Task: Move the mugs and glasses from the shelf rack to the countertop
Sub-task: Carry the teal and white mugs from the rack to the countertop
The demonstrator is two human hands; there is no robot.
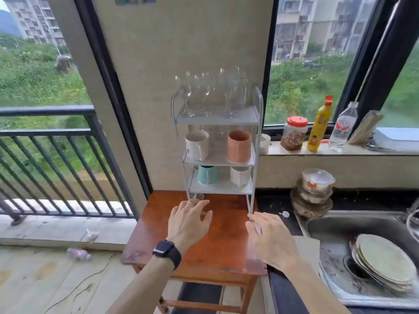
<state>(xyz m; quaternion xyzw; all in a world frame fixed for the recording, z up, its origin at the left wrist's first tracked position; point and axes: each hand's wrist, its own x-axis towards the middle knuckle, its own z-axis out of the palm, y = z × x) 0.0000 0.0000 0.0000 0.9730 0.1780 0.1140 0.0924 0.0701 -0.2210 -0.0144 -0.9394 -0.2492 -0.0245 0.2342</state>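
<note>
A white three-tier shelf rack [257, 103] stands at the back of a small red-brown wooden table [224, 245]. Several clear wine glasses [205, 94] fill its top tier. On the middle tier sit a white mug [196, 145] and a pink mug [238, 146]. The bottom tier holds a teal mug [208, 175] and another white mug [240, 175]. My left hand [189, 219], with a ring and a black watch, hovers open over the table in front of the rack. My right hand [269, 236] is open beside the rack's front right leg.
A dark countertop [274, 205] and a steel sink [335, 225] with stacked plates [385, 261] lie to the right. Stacked lidded containers [315, 191] stand behind the sink. The window ledge carries a jar [293, 133], a yellow bottle [320, 125] and a water bottle [343, 126].
</note>
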